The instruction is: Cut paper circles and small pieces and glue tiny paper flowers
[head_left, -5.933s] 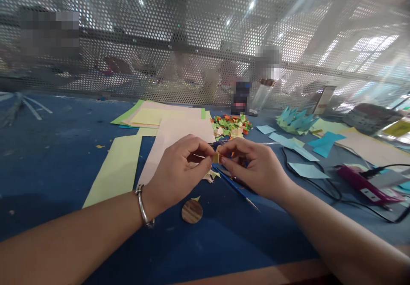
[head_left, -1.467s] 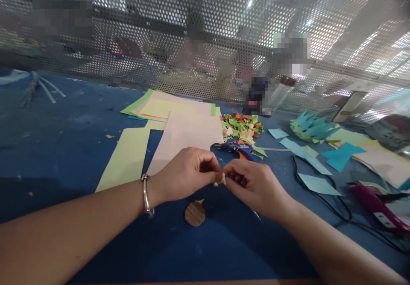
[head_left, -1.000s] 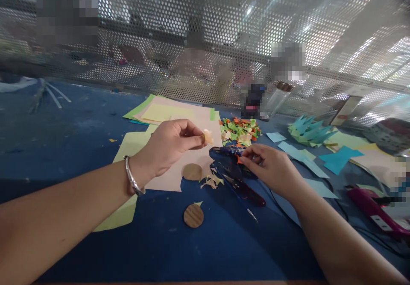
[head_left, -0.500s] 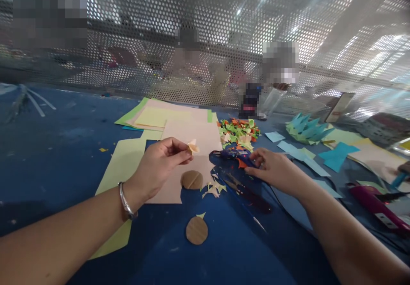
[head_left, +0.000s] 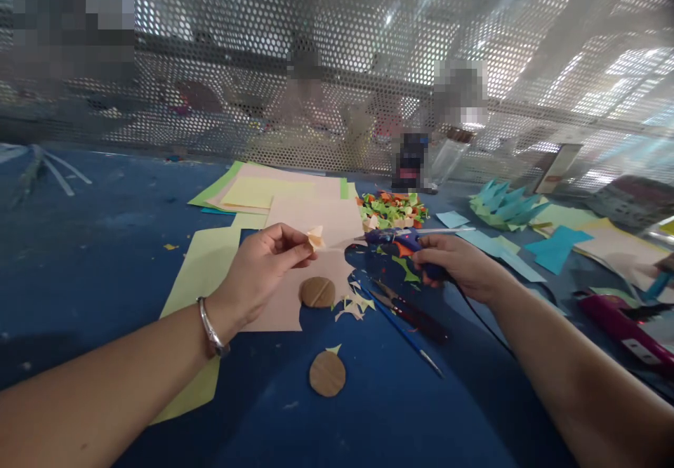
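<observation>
A small folded piece of cream paper [head_left: 316, 236] is pinched between the thumb and fingers of my left hand [head_left: 276, 261], above pale pink sheets [head_left: 316, 212]. My right hand [head_left: 458, 261] is wrapped round the handle of a blue glue gun [head_left: 392, 237], held just above the table with its nozzle pointing left and a clear glue stick [head_left: 447, 230] out of its back. One cardboard disc [head_left: 317, 292] lies at the edge of the pink paper. Nearer me rests another cardboard disc [head_left: 327, 374] with a pale paper point at its top edge.
Scissors [head_left: 408, 311] and a blue paintbrush [head_left: 403, 331] lie below the glue gun. Behind it is a heap of green and orange paper scraps [head_left: 394, 210]. To the right are a blue spiky paper piece [head_left: 505, 207], a magenta glue gun [head_left: 624, 324] and another person's hand [head_left: 666, 264].
My right hand has closed round the glue gun's handle and lifted it off the table. The left hand keeps its pinch on the cream paper, almost unmoved.
</observation>
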`<state>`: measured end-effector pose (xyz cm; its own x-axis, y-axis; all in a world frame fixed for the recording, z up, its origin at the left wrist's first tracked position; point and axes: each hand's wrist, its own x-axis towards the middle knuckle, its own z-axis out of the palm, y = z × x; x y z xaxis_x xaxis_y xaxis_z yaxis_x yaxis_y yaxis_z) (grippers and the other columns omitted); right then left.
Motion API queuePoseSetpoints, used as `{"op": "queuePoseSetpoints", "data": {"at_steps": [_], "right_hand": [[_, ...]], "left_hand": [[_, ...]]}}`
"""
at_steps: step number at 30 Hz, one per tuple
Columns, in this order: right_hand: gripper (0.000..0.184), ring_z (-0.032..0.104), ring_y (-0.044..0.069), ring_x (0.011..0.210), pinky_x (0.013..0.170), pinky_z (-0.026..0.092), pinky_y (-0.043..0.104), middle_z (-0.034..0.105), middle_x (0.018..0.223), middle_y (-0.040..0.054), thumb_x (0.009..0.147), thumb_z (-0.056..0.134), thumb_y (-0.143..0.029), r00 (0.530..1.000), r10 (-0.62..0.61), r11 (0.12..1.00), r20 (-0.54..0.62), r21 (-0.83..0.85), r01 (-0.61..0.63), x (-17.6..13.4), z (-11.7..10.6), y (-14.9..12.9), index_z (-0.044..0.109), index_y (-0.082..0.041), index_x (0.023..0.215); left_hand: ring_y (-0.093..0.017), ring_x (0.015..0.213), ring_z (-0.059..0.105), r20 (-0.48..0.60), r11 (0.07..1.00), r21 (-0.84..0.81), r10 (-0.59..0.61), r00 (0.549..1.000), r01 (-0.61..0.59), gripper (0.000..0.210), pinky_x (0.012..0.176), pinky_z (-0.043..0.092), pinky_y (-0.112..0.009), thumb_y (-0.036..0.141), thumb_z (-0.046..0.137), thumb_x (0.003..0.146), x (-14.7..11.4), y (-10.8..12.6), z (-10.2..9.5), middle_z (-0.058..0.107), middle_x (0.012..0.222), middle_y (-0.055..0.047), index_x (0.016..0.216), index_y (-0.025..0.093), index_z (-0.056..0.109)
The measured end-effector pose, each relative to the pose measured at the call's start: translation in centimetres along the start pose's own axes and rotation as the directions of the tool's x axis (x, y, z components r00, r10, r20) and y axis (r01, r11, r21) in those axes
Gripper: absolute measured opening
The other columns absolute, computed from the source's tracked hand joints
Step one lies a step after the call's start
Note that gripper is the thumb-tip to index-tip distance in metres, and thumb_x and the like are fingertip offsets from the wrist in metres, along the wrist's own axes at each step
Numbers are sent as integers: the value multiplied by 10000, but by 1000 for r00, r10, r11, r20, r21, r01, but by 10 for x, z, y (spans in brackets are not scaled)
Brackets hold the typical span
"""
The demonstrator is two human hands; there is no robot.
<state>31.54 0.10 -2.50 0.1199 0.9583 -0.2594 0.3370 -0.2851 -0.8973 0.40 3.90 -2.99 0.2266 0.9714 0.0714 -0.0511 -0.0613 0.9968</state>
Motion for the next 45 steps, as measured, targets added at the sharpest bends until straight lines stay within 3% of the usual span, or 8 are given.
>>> {"op": "queuePoseSetpoints", "data": {"at_steps": [4,10,14,17,25,33,39,45], "right_hand": [[241,532,82,475,419,433,197,574,620,-34,692,775,-281,997,-77,960,25,270,67,-8,-1,-9,566,-188,770],[357,460,49,459,424,412,189,531,661,-58,743,842,-377,978,-179,889,103,443,116,-22,4,-20,535,-198,780],[395,402,37,428,414,371,196,506,638,-68,761,838,-415,971,-201,885,128,448,124,-23,8,-19,507,-199,758],[395,378,40,416,419,356,205,473,570,-74,772,835,-403,978,-184,909,100,397,130,-24,11,-18,506,-191,716],[365,534,78,516,454,416,201,584,705,-36,742,851,-411,975,-215,858,51,486,164,-31,19,-24,570,-193,823],[323,537,80,540,475,426,191,564,688,-47,741,853,-384,929,-301,776,-218,510,371,-37,21,-25,586,-222,820],[279,485,103,533,448,374,226,477,615,-44,788,816,-348,921,-351,784,-171,484,388,-42,24,-24,562,-234,768],[311,455,131,529,413,304,254,475,611,-26,788,794,-426,910,-396,799,-126,441,409,-49,27,-24,541,-248,755]], "left_hand": [[-161,800,710,16,1000,5,23,1000,-23,147,807,568,-315,250,789,775,-1,-1,-1,753,830,-25,825,195,663],[-163,805,707,94,986,95,132,987,-141,162,801,563,-321,273,782,789,-2,-3,-2,749,865,-26,838,186,654],[-175,841,695,157,941,227,220,963,-252,113,793,551,-323,273,744,815,-5,0,1,747,902,-29,827,197,660],[-199,885,697,172,930,268,210,962,-251,92,796,546,-344,282,717,828,-6,3,2,754,959,-37,822,211,659],[-180,796,685,131,951,219,194,972,-219,110,770,556,-340,291,730,807,-3,2,2,733,855,-18,810,214,653],[-165,806,681,141,960,166,204,969,-226,96,778,560,-324,248,732,794,-5,-1,4,722,864,-22,809,205,647],[-164,824,692,151,966,125,208,966,-227,114,816,567,-330,255,744,799,-5,-5,3,714,854,-7,813,211,640],[-150,767,684,133,964,163,188,973,-209,120,751,553,-300,226,757,767,-5,-4,5,719,816,-1,787,195,642]]}}
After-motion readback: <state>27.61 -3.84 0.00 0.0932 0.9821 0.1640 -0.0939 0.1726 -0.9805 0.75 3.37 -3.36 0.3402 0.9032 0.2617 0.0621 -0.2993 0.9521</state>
